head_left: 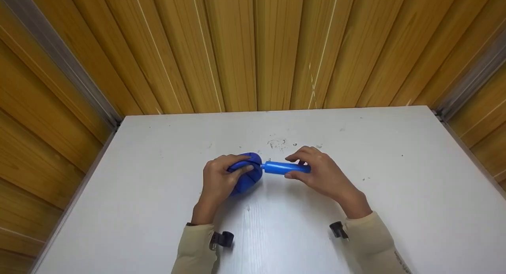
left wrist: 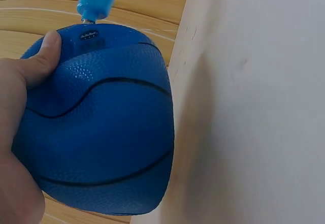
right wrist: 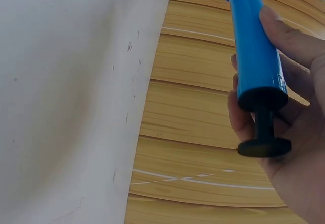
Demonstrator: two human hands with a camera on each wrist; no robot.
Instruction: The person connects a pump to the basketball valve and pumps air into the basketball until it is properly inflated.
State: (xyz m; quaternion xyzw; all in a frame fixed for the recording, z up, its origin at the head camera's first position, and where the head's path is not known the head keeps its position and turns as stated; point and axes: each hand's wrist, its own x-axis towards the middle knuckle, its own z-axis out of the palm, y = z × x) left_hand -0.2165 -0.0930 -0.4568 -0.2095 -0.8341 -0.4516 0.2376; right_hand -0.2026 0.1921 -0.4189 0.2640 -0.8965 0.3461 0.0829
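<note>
My left hand [head_left: 219, 178] grips a partly deflated blue ball [left wrist: 111, 127] with black seam lines, its thumb pressed on the dented skin near a small oval mark. A blue hand pump [head_left: 278, 168] meets the ball at the side facing right, its metal tip [left wrist: 88, 21] right at the ball's skin beside that mark. My right hand [head_left: 322, 173] holds the pump barrel between thumb and fingers. In the right wrist view the black plunger handle [right wrist: 264, 147] sticks out a short way from the barrel's end, close to the palm.
Both hands work over a white table [head_left: 138, 195] with small dark scuffs. Wood-patterned panels [head_left: 253, 48] rise behind its far edge and along both sides. A dark camera mount [head_left: 223, 239] sits at the left wrist, another [head_left: 338, 229] at the right.
</note>
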